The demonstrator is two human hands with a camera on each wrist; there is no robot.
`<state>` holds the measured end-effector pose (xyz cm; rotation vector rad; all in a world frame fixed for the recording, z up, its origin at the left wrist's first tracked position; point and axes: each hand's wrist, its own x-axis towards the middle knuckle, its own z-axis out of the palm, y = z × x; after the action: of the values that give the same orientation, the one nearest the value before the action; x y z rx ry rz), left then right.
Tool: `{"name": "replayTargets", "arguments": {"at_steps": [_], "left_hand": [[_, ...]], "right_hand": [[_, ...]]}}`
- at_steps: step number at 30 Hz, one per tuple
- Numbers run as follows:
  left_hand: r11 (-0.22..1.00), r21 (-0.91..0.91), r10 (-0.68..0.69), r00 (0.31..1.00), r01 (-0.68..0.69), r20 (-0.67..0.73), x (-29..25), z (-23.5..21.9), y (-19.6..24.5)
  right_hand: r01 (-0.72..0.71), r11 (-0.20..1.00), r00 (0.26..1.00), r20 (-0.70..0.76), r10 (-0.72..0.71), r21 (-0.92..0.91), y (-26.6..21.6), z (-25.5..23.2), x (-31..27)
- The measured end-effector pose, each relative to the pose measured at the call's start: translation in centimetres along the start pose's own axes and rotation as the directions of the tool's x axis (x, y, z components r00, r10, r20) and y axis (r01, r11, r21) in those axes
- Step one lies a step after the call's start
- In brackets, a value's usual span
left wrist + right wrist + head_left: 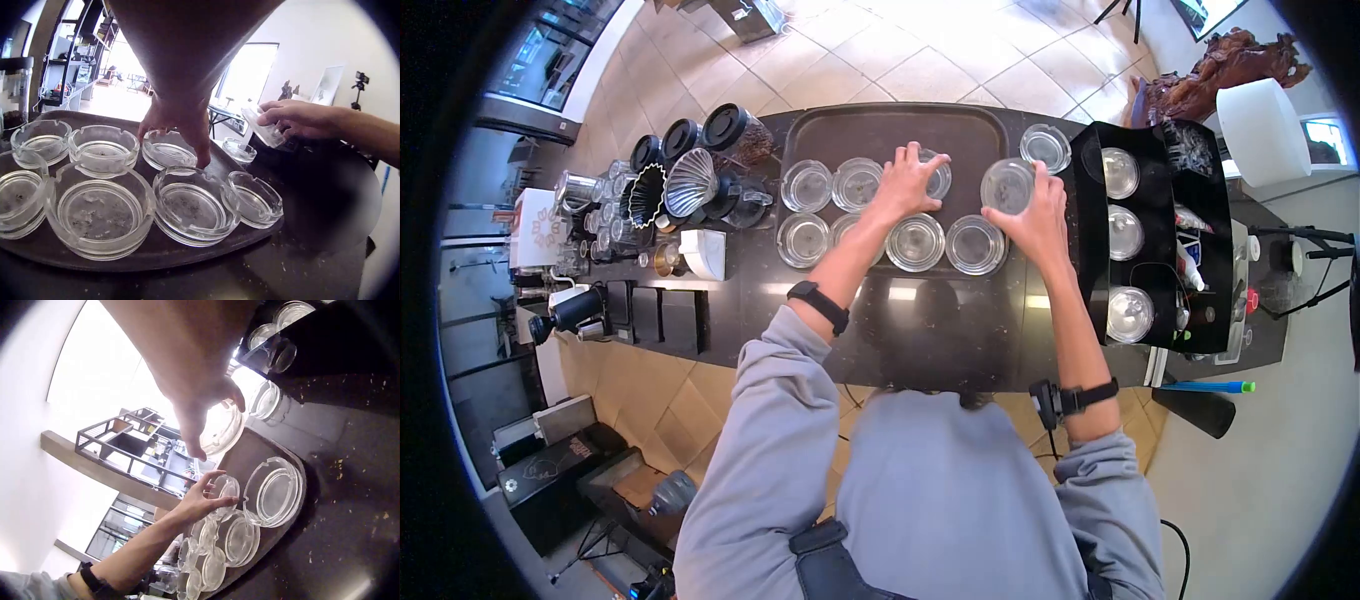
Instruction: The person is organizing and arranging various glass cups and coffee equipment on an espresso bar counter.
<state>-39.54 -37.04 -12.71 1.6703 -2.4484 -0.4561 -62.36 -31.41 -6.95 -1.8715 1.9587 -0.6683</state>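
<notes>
- While hovering above the right end of the dark tray [820,130], holding a glass ashtray [1007,185] tilted in the air: right hand [1040,215], fingers curled round the ashtray's rim, seen likewise in the left wrist view [265,128].
- Resting with spread, fairly straight fingers on a back-row ashtray [935,178]: left hand [908,185], fingertips touching the glass rim, gripping nothing.
- Sitting on the tray in two rows: more glass ashtrays, among them one front-row ashtray [915,242] just below the left hand and another [976,245] just below the right hand.
- Showing specks of ash inside several of them in the left wrist view, for instance the large near ashtray [99,209].
- Standing off the tray, near its back right corner: a lone ashtray [1045,147] on the dark table [930,330].
- Holding further ashtrays in its compartments, just right of the right hand: a black rack [1155,130].
- Crowding the table's left end: lidded jars [730,128], a ribbed coffee dripper [690,182] and a black kettle [570,310].
- Wearing a black band on each wrist and grey sleeves.
</notes>
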Motion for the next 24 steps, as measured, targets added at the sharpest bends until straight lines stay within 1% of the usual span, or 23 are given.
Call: {"name": "replayTargets", "arguments": {"at_steps": [1,2,4,6,8,10,12,15,20,22,24], "left_hand": [[0.999,-0.048,-0.012,0.998,0.015,0.067,0.1,0.1,0.0],[0.998,-0.057,-0.009,0.998,0.012,0.066,0.0,0.0,-0.3],[0.999,-0.036,0.009,0.994,-0.005,0.107,-0.1,-0.1,-0.3],[0.999,-0.049,0.008,0.994,-0.003,0.105,-0.4,-0.3,-0.4],[0.998,-0.066,0.010,0.995,-0.004,0.103,-0.6,-0.6,-0.7],[0.996,-0.085,-0.008,0.985,0.023,0.172,-0.4,-1.1,-0.7],[0.996,-0.081,-0.017,0.984,0.032,0.176,-0.6,-1.5,-1.0],[0.997,-0.060,-0.026,0.981,0.038,0.193,-0.6,-1.6,-0.8],[0.997,-0.055,-0.035,0.977,0.047,0.208,-0.7,-1.4,-0.7],[0.997,-0.066,-0.028,0.984,0.041,0.175,-0.9,-1.3,-0.8],[0.997,-0.065,-0.026,0.983,0.038,0.183,-0.8,-1.3,-0.6]], "right_hand": [[-0.003,0.999,1.000,0.017,0.004,-0.037,-0.6,0.8,1.1],[-0.007,0.998,0.999,0.038,0.010,-0.067,-0.8,1.4,1.7],[-0.025,0.997,0.998,0.053,0.029,-0.073,-1.2,2.0,2.2],[-0.023,0.995,0.994,0.106,0.033,-0.095,-1.3,3.3,3.1],[-0.031,0.991,0.991,0.124,0.048,-0.128,-1.2,4.7,3.5],[-0.029,0.988,0.989,0.139,0.050,-0.154,-0.8,5.9,3.9],[-0.094,0.978,0.967,0.215,0.134,-0.188,-1.0,6.9,4.1],[-0.115,0.975,0.953,0.255,0.163,-0.193,-0.8,7.4,4.2],[-0.087,0.973,0.948,0.283,0.146,-0.212,-0.5,8.3,4.1],[-0.083,0.975,0.945,0.294,0.142,-0.205,-0.2,8.4,3.9],[-0.092,0.978,0.925,0.347,0.153,-0.186,0.3,8.3,4.0]]}}
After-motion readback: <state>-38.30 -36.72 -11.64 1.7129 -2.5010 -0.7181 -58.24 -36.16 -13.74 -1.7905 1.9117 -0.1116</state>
